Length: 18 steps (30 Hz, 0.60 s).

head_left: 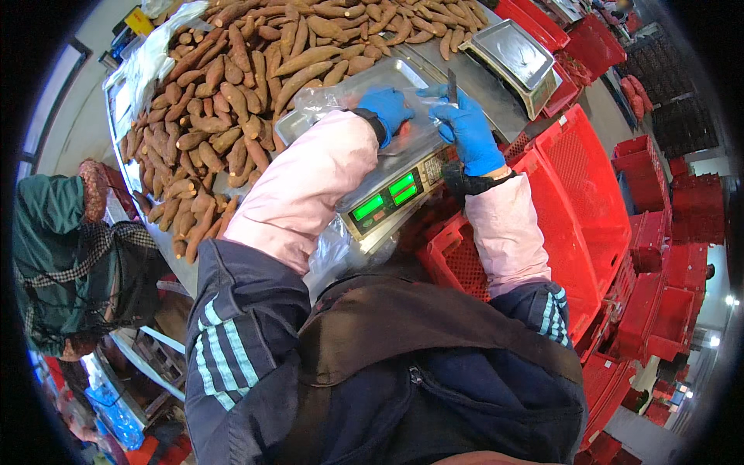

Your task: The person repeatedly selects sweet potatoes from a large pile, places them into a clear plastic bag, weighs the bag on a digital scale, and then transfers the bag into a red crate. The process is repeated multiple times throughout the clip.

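My left hand point(386, 111), in a blue glove, is closed over a clear plastic bag point(332, 98) above the weighing scale's metal tray point(403, 71). A bit of something reddish point(401, 141) shows beside its fingers; what it is I cannot make out. To the right, my right hand point(471, 132), gloved too, has its fingers bent around a thin dark blade-like tool point(452, 84) that points up and away. Clear film stretches between the two hands. Below them the scale point(386, 203) shows lit green displays.
Sweet potatoes point(232, 101) are heaped on the metal table, left and far. A second scale point(508, 54) stands at the far right. Red crates point(585, 201) crowd my right side. A person in a green hood point(50, 232) is at the left. White plastic bags point(151, 62) lie by the heap.
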{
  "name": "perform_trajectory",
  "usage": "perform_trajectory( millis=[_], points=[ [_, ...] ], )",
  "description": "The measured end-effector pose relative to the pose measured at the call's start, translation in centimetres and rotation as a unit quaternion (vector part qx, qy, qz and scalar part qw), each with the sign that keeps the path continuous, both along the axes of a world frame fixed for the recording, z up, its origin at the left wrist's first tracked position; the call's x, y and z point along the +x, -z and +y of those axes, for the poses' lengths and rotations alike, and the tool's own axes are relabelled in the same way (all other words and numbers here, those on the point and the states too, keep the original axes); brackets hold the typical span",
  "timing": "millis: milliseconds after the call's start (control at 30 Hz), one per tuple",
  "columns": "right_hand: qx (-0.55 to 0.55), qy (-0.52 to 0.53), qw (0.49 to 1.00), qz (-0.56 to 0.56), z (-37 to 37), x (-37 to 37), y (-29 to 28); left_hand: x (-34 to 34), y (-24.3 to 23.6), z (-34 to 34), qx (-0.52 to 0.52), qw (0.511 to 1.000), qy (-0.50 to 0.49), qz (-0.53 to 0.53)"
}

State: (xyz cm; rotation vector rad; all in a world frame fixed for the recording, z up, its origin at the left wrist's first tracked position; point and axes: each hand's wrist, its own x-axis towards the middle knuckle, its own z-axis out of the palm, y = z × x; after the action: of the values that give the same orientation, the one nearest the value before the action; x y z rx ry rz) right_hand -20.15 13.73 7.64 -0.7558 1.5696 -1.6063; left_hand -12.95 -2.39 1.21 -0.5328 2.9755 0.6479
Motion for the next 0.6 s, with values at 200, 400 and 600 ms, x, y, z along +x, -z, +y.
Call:
perform_trajectory(
  millis=[200,400,600],
  points=[
    [0.004,0.024,1.0,0.007,0.5,0.2,-0.1,3.0,-2.4,-1.8,-0.151,0.974,0.128,0.111],
    [-0.001,-0.012,0.997,0.071,1.2,0.1,-0.2,16.4,-6.6,-3.2,0.476,0.841,-0.055,0.252],
    [0.006,0.114,0.976,0.184,1.6,-0.1,-0.9,31.5,1.2,-7.7,0.322,0.829,-0.323,0.325]
  ],
)
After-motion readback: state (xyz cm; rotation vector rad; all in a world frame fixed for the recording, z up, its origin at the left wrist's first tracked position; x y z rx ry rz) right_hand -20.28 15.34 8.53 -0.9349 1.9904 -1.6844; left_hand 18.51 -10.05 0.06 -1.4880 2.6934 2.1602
